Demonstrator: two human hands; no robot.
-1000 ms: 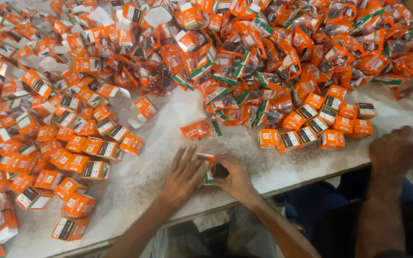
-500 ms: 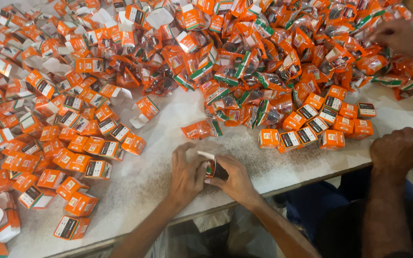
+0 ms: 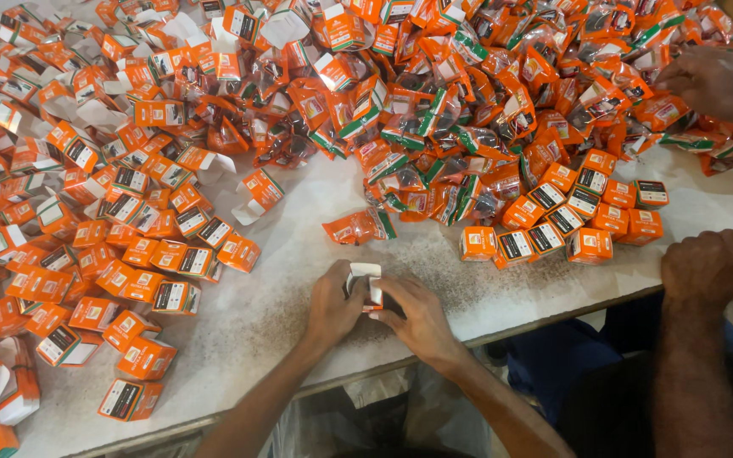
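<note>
A pale speckled surface [image 3: 299, 280] fills the head view, almost buried under small orange goods. Across its far side spreads a great heap of orange plastic packets [image 3: 485, 102] with green and white edges, loose and overlapping. To the left lies a wide scatter of little orange cartons [image 3: 129, 246], some closed, some with white flaps open. Right of centre stands a smaller cluster of closed cartons [image 3: 570, 220], set in rough rows just beside the heap. A single stray packet [image 3: 358, 227] lies apart, between the heap and the person's hands. At the right a co-worker's fist [image 3: 706, 267] rests clenched on the surface edge, and another of that person's hands [image 3: 710, 80] reaches into the packets. At the near edge the person's left hand [image 3: 332, 305] and right hand [image 3: 417, 315] meet around one small carton [image 3: 366, 284], its white flap up; each hand's grip is closed on it, fingers pinching the sides. The likely risk is that the thin flap creases or tears under the pinch, or that the carton, held so close to the surface edge, slips from the fingers and drops off.
</note>
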